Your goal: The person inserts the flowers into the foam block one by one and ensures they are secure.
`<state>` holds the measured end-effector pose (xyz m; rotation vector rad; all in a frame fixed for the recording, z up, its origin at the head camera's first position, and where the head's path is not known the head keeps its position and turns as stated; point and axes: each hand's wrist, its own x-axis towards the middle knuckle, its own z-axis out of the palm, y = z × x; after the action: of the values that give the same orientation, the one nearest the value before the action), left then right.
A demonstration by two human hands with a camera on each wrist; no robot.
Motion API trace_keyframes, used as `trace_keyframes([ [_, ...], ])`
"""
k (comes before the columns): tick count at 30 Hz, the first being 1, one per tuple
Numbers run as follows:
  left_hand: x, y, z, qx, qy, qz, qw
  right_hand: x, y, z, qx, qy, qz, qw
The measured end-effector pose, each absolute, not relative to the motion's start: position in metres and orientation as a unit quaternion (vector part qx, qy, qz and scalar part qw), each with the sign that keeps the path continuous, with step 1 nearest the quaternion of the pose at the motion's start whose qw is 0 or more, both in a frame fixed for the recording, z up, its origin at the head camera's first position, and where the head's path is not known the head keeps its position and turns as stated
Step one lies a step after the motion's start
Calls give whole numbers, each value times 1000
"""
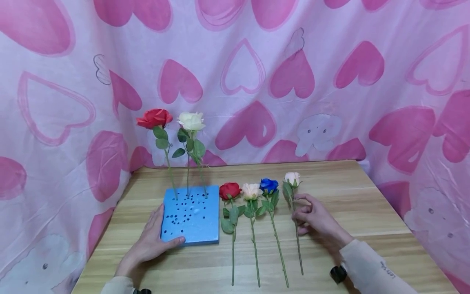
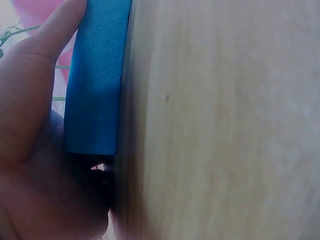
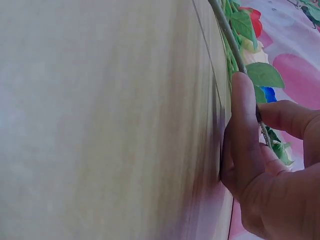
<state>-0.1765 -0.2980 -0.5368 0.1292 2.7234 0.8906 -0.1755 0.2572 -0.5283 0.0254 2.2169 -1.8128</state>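
My left hand [image 1: 152, 239] rests against a blue foam block [image 1: 198, 232] full of small holes. Its straight fingers lie along the block's left side and the thumb lies at the front edge; the left wrist view shows the block's side [image 2: 97, 90] close up. From the block's back holes rise stems bearing a red rose [image 1: 154, 118] and a white rose [image 1: 191, 121]. At the right, my right hand [image 1: 317, 216] pinches the stem of a pale pink rose [image 1: 292, 179] lying near the table surface. In the right wrist view that stem [image 3: 230, 37] runs between thumb and fingers.
Between block and right hand, a red rose [image 1: 230, 190], a cream-pink rose [image 1: 251, 191] and a blue rose [image 1: 269, 185] lie side by side on the wooden table [image 1: 176, 269], stems toward the front. A pink heart-print curtain [image 1: 246, 69] hangs behind and beside the table.
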Motion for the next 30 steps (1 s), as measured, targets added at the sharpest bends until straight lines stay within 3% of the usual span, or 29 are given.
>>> trace_keyframes([
  [10,-176,-297,-536,51,942,307,127,-187,265,-518,-3,752,-649,119],
  [20,-180,-296,-537,50,941,313,121,-209,261,-478,-43,743,-666,50],
  [30,-176,-298,-538,46,939,314,131,-229,240,-448,-61,752,-656,21],
])
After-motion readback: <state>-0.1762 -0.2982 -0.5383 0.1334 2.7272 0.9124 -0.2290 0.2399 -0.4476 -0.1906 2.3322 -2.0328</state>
